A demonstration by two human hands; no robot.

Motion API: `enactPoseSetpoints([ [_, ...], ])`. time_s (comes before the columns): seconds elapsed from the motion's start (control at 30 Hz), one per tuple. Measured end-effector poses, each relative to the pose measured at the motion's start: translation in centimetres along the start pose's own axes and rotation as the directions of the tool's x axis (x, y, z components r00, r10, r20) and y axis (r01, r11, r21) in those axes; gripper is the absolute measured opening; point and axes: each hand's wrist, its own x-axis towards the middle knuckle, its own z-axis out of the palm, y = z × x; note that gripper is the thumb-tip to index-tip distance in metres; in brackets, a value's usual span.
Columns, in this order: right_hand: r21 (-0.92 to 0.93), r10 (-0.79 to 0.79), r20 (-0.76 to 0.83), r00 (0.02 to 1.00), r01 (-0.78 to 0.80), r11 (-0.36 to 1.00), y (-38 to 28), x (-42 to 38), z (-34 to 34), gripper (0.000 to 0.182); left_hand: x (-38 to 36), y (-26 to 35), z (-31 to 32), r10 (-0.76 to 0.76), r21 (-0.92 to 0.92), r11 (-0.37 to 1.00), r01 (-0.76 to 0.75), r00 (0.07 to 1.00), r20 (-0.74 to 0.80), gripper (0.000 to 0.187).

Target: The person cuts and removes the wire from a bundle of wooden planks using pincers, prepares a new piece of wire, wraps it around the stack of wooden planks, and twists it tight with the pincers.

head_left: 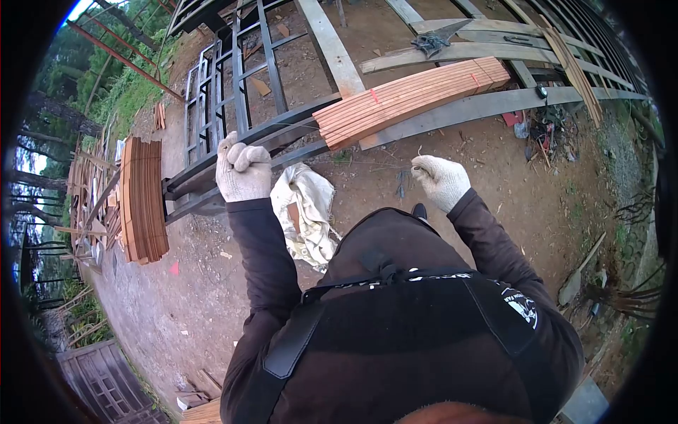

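1. Dark brown long sleeves and a black chest strap [296,346] fill the near part of the view.
2. Left hand [242,169], in a white knitted glove, is closed in a fist, touching the dark grey metal beam [282,131].
3. Right hand [440,181], also gloved, is closed; I cannot tell what it holds.
4. Crumpled white cloth [305,208] lies on the ground between the hands.
5. Long bundle of orange wooden slats [409,99] rests on the beam, farther away.
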Motion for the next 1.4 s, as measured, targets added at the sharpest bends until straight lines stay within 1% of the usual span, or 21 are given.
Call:
enactPoseSetpoints([
  [0.07, -0.085, 0.001, -0.035, 0.999, -0.004, 0.996, 0.9, 0.5, -1.0, 0.021, -3.1, -0.6, 1.7, -0.113, 0.734, 0.672, 0.099, 0.993, -0.031, 0.021],
  [0.13, -0.157, 0.027, -0.017, 0.999, -0.03, 0.987, 2.3, 0.9, -2.9, 0.02, -3.4, 0.0, 1.8, -0.28, 0.892, -0.416, 0.18, 0.908, -0.313, 0.029],
  [0.2, -0.251, -0.007, 0.067, 0.998, 0.024, 0.968, 2.6, 1.0, -4.0, 0.019, -4.9, 1.9, 1.9, -0.299, 0.968, -0.017, 0.251, 0.923, -0.244, 0.032],
  [0.23, -0.249, -0.003, 0.066, 0.998, 0.019, 0.968, 3.2, 1.0, -3.7, 0.019, -5.3, 1.5, 1.1, -0.192, 0.813, 0.583, -0.005, 0.971, 0.143, 0.04],
  [0.33, -0.059, 0.072, 0.112, 0.991, -0.066, 0.996, 3.9, 1.4, -3.0, 0.018, -4.2, 1.6, 1.8, -0.011, 0.224, 0.97, -0.092, 0.908, 0.419, 0.043],
  [0.4, -0.153, 0.082, 0.029, 0.996, -0.076, 0.985, 3.5, 2.4, -3.1, 0.018, -4.5, 1.7, 1.5, -0.177, 0.51, 0.86, 0.0, 0.938, 0.298, 0.033],
  [0.47, -0.159, 0.064, -0.066, 0.996, -0.074, 0.984, 4.5, 2.6, -4.3, 0.017, -5.5, 2.3, 2.6, -0.151, 0.914, -0.356, 0.195, 0.953, -0.263, 0.028],
  [0.5, -0.203, 0.084, -0.035, 0.996, -0.09, 0.975, 5.0, 2.7, -5.1, 0.019, -5.4, 3.3, 2.3, -0.198, 0.843, -0.477, 0.247, 0.905, -0.377, 0.028],
  [0.6, -0.199, 0.112, 0.034, 0.993, -0.103, 0.974, 6.2, 2.9, -6.2, 0.021, -6.0, 5.4, 0.9, -0.15, 0.694, 0.72, -0.014, 0.973, 0.176, 0.035],
  [0.67, -0.148, 0.113, 0.068, 0.991, -0.102, 0.984, 6.1, 3.1, -6.2, 0.021, -4.3, 5.7, 2.4, 0.284, 0.058, 0.955, -0.292, 0.952, 0.117, 0.037],
  [0.73, -0.118, 0.09, 0.03, 0.995, -0.086, 0.989, 4.9, 3.8, -5.6, 0.016, -3.9, 5.5, 1.9, 0.444, -0.093, 0.891, -0.444, 0.896, -0.024, 0.031],
  [0.8, -0.157, 0.094, -0.03, 0.995, -0.098, 0.983, 5.2, 4.1, -6.0, 0.016, -3.6, 6.2, -0.7, 0.173, 0.155, 0.966, -0.208, 0.961, 0.217, 0.03],
  [0.87, -0.189, 0.15, -0.113, 0.982, -0.17, 0.967, 7.3, 3.2, -7.4, 0.017, -6.1, 6.2, 1.1, 0.094, 0.984, 0.12, 0.132, 0.985, -0.143, 0.031],
  [0.93, -0.169, 0.198, -0.114, 0.973, -0.216, 0.962, 9.0, 2.7, -8.8, 0.018, -5.5, 9.3, -1.9, 0.008, 0.843, -0.45, 0.294, 0.945, -0.326, 0.027],
  [1.0, -0.172, 0.196, -0.129, 0.972, -0.217, 0.961, 8.9, 2.3, -9.5, 0.019, -6.7, 9.2, -1.0, 0.12, 0.977, 0.153, 0.151, 0.978, -0.17, 0.023],
  [1.07, -0.141, 0.182, -0.134, 0.974, -0.201, 0.969, 8.8, 2.4, -9.1, 0.02, -5.3, 10.4, -2.1, 0.265, 0.539, 0.819, -0.196, 0.963, -0.054, 0.026],
  [1.13, -0.128, 0.117, -0.079, 0.99, -0.126, 0.984, 7.7, 2.4, -7.8, 0.019, -4.0, 10.8, -3.9, 0.263, 0.235, 0.944, -0.23, 0.958, -0.117, 0.019],
  [1.2, -0.093, 0.135, -0.09, 0.987, -0.144, 0.985, 6.8, 2.6, -7.9, 0.018, -2.8, 8.7, -4.8, 0.626, 0.771, 0.626, -0.114, 0.663, -0.411, 0.015],
  [1.27, -0.207, 0.129, -0.051, 0.99, -0.137, 0.969, 5.8, 2.6, -8.0, 0.016, -4.4, 13.3, -8.4, 0.667, 0.952, 0.248, 0.181, 0.681, -0.303, 0.028],
  [1.33, -0.306, -0.037, 0.0, 0.999, 0.035, 0.951, 3.4, 2.9, -7.1, 0.011, -3.7, 17.5, -10.7, 0.69, 0.852, -0.507, 0.133, 0.655, 0.308, 0.054],
  [1.4, -0.364, -0.114, 0.174, 0.978, 0.172, 0.916, -0.9, 4.4, -5.0, 0.011, -7.2, 3.6, 7.5, 0.426, 0.902, -0.282, -0.328, 0.799, 0.424, 0.073],
])
